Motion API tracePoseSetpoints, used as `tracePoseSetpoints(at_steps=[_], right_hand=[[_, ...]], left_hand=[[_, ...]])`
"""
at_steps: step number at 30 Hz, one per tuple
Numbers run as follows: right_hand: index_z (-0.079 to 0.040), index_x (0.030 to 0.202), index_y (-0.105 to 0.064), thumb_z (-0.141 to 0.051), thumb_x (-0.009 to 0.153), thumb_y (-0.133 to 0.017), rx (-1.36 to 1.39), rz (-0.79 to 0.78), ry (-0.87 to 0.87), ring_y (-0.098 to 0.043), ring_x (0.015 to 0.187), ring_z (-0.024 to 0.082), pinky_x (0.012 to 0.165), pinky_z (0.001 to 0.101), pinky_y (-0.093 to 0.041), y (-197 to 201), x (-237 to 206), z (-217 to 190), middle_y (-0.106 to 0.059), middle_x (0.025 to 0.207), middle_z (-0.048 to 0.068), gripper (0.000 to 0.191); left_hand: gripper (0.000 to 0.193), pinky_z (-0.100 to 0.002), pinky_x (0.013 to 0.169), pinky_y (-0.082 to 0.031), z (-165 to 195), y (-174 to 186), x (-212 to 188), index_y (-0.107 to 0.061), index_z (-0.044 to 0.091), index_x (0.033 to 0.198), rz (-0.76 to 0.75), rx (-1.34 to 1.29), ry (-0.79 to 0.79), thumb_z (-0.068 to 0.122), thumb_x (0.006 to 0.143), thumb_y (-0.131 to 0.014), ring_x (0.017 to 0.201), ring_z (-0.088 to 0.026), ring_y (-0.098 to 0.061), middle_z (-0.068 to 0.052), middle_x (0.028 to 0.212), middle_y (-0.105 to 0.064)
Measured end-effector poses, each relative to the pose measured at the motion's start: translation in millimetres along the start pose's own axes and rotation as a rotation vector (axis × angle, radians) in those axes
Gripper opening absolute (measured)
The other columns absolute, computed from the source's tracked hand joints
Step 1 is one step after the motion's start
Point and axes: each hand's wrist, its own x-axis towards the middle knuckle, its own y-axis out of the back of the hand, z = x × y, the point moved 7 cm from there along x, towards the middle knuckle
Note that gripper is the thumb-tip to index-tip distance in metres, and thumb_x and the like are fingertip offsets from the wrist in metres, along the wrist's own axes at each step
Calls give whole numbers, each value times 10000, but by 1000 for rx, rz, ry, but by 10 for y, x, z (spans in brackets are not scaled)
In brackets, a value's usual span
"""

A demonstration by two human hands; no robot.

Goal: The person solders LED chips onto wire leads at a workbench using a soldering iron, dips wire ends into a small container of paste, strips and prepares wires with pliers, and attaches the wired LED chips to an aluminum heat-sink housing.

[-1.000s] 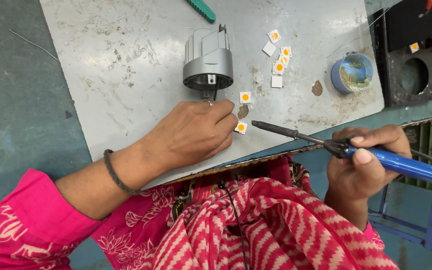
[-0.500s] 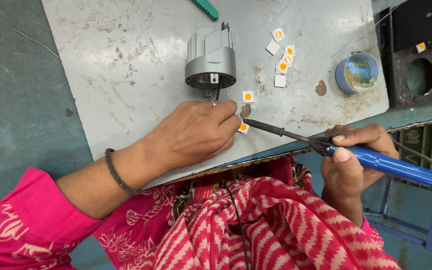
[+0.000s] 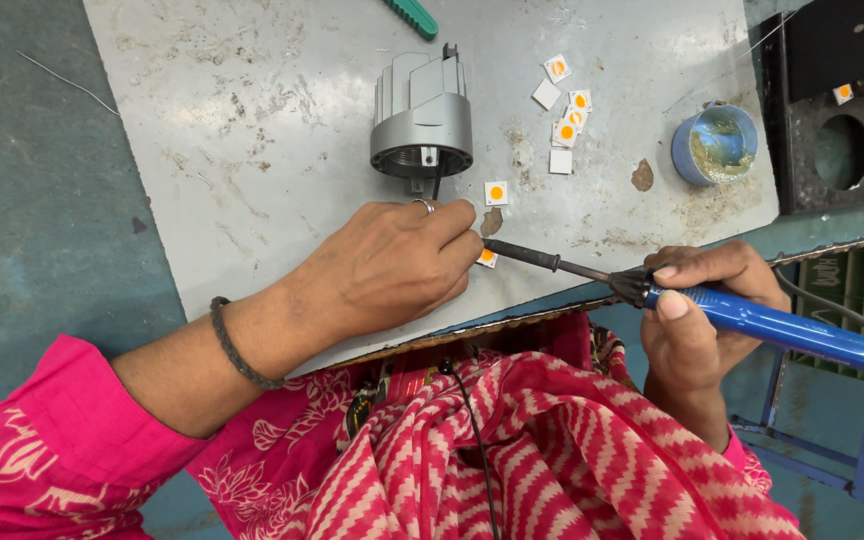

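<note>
Your left hand (image 3: 392, 262) pinches a small white chip (image 3: 488, 257) with an orange dot and holds it down on the grey counter (image 3: 252, 130). Your right hand (image 3: 697, 320) grips the blue iron (image 3: 692, 305) tight. A second ago its dark tip hung away from the chip. Now the tip has slid in and touches the chip's edge, so the joining looks to be starting. The grey lamp shell (image 3: 422, 115) sits just above your fingers. More chips (image 3: 564, 110) and a blue tin (image 3: 714, 145) lie to the right.

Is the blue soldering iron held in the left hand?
No, the right hand holds the soldering iron; the left hand pins a small square chip.
</note>
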Motion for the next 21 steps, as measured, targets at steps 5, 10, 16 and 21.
tracePoseSetpoints(at_steps=[5, 10, 16, 21], right_hand=[[56, 943, -602, -124, 974, -758, -16, -32, -17, -517, 564, 81, 578, 203, -432, -42, 70, -32, -623, 757, 119, 241], [43, 930, -599, -130, 949, -738, -85, -56, 0, -473, 510, 38, 517, 171, -377, -118, 128, -128, -588, 667, 75, 222], [25, 923, -586, -141, 934, -743, -8, -28, 48, -475, 463, 22, 466, 162, -385, -76, 209, -141, -558, 621, 40, 229], [40, 927, -575, -123, 957, -753, -16, -31, 18, -488, 511, 47, 507, 174, -385, -53, 147, -120, -582, 684, 75, 244]], left_hand=[[107, -405, 595, -545, 17, -8, 11, -578, 41, 836, -11, 37, -9, 80, 835, -678, 698, -253, -659, -107, 909, -559], [81, -401, 592, -545, 14, 9, 13, -599, 20, 869, -5, 39, 8, 55, 834, -663, 701, -253, -661, -108, 907, -557], [78, -399, 596, -550, 25, -14, 29, -592, 21, 851, -25, 18, 26, 50, 836, -663, 709, -257, -667, -116, 909, -558], [105, -400, 608, -551, 33, 7, 34, -614, 7, 901, -2, 13, 20, 64, 829, -666, 715, -260, -668, -122, 936, -569]])
